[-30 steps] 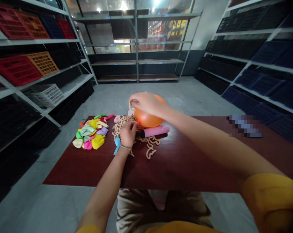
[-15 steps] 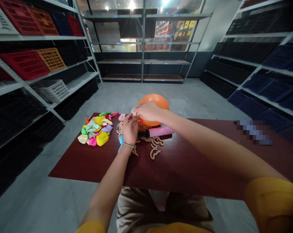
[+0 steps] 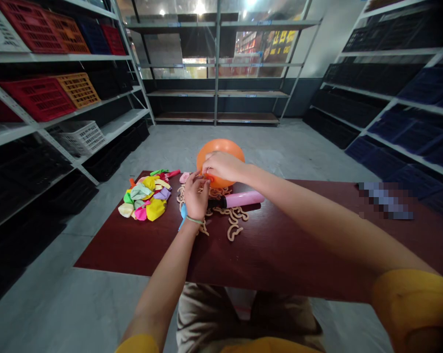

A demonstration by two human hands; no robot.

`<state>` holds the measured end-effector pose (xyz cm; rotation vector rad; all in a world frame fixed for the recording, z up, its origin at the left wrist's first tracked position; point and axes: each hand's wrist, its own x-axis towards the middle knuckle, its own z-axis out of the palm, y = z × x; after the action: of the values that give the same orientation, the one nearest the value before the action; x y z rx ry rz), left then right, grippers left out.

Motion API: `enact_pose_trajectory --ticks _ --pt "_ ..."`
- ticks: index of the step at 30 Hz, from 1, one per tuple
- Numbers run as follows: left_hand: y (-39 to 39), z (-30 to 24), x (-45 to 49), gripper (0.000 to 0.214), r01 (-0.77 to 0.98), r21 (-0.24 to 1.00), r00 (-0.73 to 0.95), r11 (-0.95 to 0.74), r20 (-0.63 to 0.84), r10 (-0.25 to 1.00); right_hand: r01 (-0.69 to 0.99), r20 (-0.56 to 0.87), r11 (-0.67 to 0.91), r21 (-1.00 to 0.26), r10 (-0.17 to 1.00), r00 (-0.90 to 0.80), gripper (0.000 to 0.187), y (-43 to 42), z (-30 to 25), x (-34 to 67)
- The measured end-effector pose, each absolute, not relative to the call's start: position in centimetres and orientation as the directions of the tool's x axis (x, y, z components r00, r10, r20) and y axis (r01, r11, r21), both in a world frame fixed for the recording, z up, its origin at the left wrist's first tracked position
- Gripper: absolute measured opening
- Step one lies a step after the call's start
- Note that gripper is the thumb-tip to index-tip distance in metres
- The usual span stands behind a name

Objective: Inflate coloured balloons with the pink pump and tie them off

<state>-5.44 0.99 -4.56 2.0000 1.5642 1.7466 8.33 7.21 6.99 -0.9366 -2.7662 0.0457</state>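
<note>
An inflated orange balloon [image 3: 217, 148] floats just above the far side of the dark red table [image 3: 280, 245]. My right hand [image 3: 223, 166] is closed in front of it, pinching its neck. My left hand [image 3: 195, 196] is closed just below, its fingers meeting the right hand's at the balloon's neck. Beneath both hands lies a heap of tan wooden clips [image 3: 231, 218] and a pink hand pump [image 3: 239, 199]. A light blue balloon [image 3: 183, 214] peeks out beside my left wrist.
A pile of flat balloons in many colours [image 3: 144, 198] lies left of my hands. A pixelated object [image 3: 385, 201] sits at the table's right end. Metal shelves with red, orange and white crates [image 3: 56, 93] line the left, dark bins the right.
The orange balloon has shifted left and risen slightly. My left hand has come up from the clip heap to meet my right hand at the balloon's neck.
</note>
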Motion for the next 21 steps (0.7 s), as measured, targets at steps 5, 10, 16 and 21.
enact_pose_trajectory --ticks 5,10,16,21 --pt "1.2 -4.7 -5.5 0.014 0.611 0.636 -0.180 -0.471 0.691 0.700 0.561 0.184 0.787 -0.257 0.610 -0.771 0.032 7.3 7.2 8.7" --pt "1.1 -4.5 -5.6 0.014 0.586 0.646 -0.187 -0.490 0.696 0.693 0.604 0.237 0.773 -0.194 0.634 -0.736 0.022 6.9 7.1 9.1" --pt "1.2 -4.4 -5.7 0.018 0.534 0.707 -0.192 -0.464 0.635 0.748 0.565 0.269 0.811 -0.153 0.584 -0.766 0.021 6.6 6.4 8.9" --pt "1.6 -4.8 -5.8 0.024 0.330 0.877 -0.275 -0.350 0.444 0.853 0.602 0.291 0.783 -0.159 0.620 -0.729 0.019 5.8 6.3 9.8"
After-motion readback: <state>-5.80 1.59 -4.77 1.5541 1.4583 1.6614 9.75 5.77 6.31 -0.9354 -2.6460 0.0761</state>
